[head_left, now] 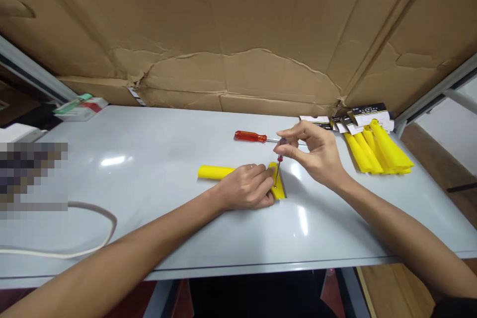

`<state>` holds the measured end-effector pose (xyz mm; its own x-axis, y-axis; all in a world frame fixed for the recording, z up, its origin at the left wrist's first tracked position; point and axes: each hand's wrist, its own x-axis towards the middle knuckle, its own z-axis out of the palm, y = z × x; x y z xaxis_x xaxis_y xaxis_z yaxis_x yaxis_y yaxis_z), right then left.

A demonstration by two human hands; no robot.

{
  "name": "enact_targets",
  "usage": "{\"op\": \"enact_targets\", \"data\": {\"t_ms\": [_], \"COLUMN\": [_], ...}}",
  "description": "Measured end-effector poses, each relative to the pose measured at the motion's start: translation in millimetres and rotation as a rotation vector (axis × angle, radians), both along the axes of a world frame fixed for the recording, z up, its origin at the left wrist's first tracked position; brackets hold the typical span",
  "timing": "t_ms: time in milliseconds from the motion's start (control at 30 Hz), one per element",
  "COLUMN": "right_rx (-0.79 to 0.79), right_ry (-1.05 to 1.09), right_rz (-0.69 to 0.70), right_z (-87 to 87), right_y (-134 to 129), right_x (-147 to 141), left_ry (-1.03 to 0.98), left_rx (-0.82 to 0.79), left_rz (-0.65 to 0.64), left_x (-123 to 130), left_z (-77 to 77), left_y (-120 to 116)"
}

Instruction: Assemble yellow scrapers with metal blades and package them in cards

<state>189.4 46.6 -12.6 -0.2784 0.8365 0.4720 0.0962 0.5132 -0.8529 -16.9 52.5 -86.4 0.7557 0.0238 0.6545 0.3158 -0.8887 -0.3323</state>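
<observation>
My left hand [249, 186] is closed on a yellow plastic tool [214, 172] lying on the table. Its round, tube-like handle sticks out to the left of the hand, and its flat head shows on the right; the middle is hidden under my fingers. In my right hand [315, 151], pinched between thumb and fingers, is a small screwdriver [279, 158] with a dark-topped red handle. It stands nearly upright, its tip down on the yellow head at what looks like a small screw. Just behind the hands lies a larger screwdriver [250, 136] with a translucent red handle, its shaft partly hidden by my right hand.
Several yellow pieces with black-and-white cards [389, 146] lie at the right rear of the grey table [156, 159]. A small green-and-white box [81, 108] stands at the left rear. A white cable [112, 218] loops at the left. Cardboard [223, 25] walls the back.
</observation>
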Motion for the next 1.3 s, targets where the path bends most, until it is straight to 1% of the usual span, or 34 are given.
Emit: {"op": "enact_targets", "data": {"t_ms": [67,133,200,267,300,433,533,633,700,767,867,933,1000,1033,1167,1300], "right_rx": [0.087,0.116,0.047,-0.077,-0.122,-0.177,-0.203,-0.186,-0.094,0.069,0.31,0.423,0.479,0.474,0.313,0.15], "right_ry": [-0.097,-0.177,-0.164,-0.104,-0.082,-0.102,-0.175,-0.275,-0.415,-0.646,-1.05,-1.277,-1.438,-1.492,-1.575,-1.534], "right_rz": [-0.075,-0.051,0.052,0.16,0.185,0.128,0.163,0.152,0.132,0.137,0.22,0.26,0.236,0.206,0.056,-0.098], "right_z": [-0.7,-0.9,-0.3,1.0,2.0,6.8,9.2,13.9,22.9,37.4,62.0,73.6,79.3,80.3,80.2,80.5], "right_y": [-1.3,-2.4,-2.2,-0.5,0.7,4.6,6.5,6.8,5.0,1.5,-5.5,-10.3,-14.7,-16.7,-23.6,-28.0], "right_x": [0.3,0.2,0.2,1.1,1.9,8.2,14.4,19.5,22.1,23.9,24.3,22.0,17.5,14.7,2.8,-6.1], "left_ry": [-0.011,-0.019,-0.017,0.001,0.01,0.019,0.018,0.027,0.023,0.017,0.017,0.021,0.033,0.046,0.098,0.124], "left_rx": [-0.027,-0.053,-0.058,-0.03,-0.011,0.026,0.03,0.036,0.037,0.042,0.051,0.041,0.029,0.025,0.036,0.057], "left_rz": [-0.004,-0.004,0.001,0.008,0.012,0.024,0.02,0.007,-0.004,-0.015,-0.036,-0.046,-0.052,-0.051,-0.037,-0.014], "left_x": [0.2,0.4,0.6,0.8,0.9,1.6,2.1,3.1,4.0,4.6,4.4,3.8,3.1,2.8,2.1,2.7], "left_z": [-0.2,-0.6,-1.0,-1.4,-1.6,-1.6,-0.9,0.8,2.1,3.0,2.4,0.8,-1.0,-1.9,-3.2,-1.3], "left_y": [0.1,0.1,0.0,-0.1,-0.2,-0.4,-0.6,-1.1,-1.4,-1.4,-0.4,0.4,0.9,1.0,0.3,-2.7]}}
